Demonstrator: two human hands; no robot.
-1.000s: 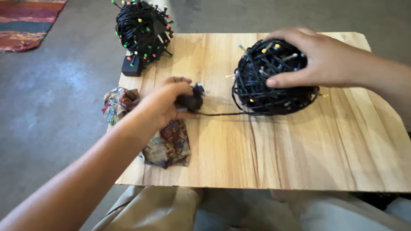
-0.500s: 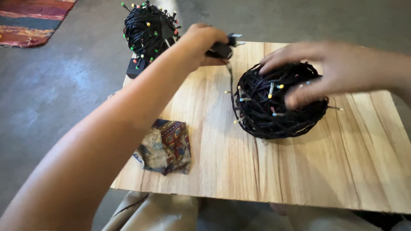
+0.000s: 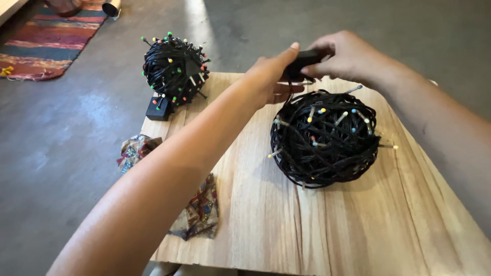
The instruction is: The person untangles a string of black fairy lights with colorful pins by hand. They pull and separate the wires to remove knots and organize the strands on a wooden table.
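Head view: both hands meet above the near ball of string lights (image 3: 324, 139) on the wooden board (image 3: 399, 214), left hand (image 3: 271, 76) and right hand (image 3: 348, 55) both pinching its black plug (image 3: 303, 60). Winding looks nearly finished, the plug end loose. Two light balls, the second (image 3: 174, 69) at the far corner; one patterned cloth (image 3: 199, 212).

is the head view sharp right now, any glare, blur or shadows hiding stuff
Head view: mostly sharp; the ball of black string lights on the pale wooden board is crisp. The left forearm close to the lens looks soft and oversized. A bright streak of light crosses the grey concrete floor, with no harsh glare. The small black plug box between the left hand and the right hand is dark, its detail lost.
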